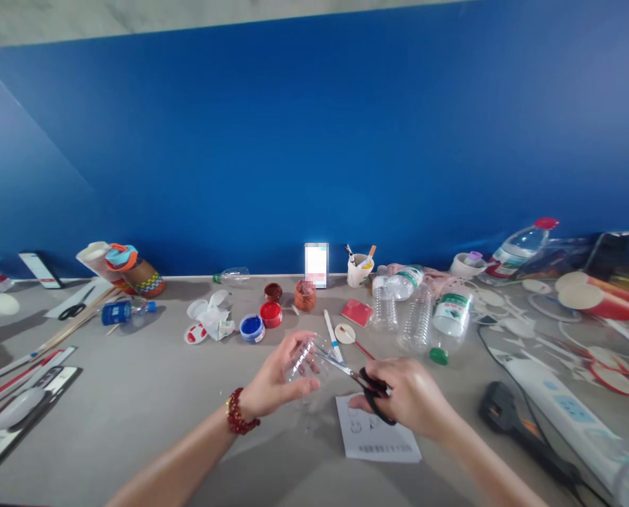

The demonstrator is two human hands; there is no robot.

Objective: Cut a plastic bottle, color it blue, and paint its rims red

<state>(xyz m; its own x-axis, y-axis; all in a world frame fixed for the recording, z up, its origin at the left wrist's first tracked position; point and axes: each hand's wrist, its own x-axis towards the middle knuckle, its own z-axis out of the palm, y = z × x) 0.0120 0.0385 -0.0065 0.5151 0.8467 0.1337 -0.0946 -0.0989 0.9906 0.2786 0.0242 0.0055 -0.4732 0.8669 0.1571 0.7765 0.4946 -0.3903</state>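
Observation:
My left hand (pixel 287 366), with a red beaded bracelet at its wrist, is curled round a clear piece of plastic bottle (pixel 304 360). Black-handled scissors (pixel 375 396) are gripped in my right hand (pixel 406 394). Their blades point left and reach the edge of the bottle piece; whether they are cutting into it I cannot tell. Below the scissors lies a white sheet (pixel 380 443) with small drawings and a line of print. Just beyond my hands are a white marker (pixel 332 336) and a round white disc (pixel 345 334) with a thin red brush.
Open paint jars, blue (pixel 252 328) and red (pixel 270 315), stand ahead of my left hand. Cut clear bottles (pixel 417 317) are grouped at the right. A black glue gun (pixel 525 429) and a white power strip (pixel 562 408) lie near my right forearm. A pen cup (pixel 359 270) stands by the blue partition.

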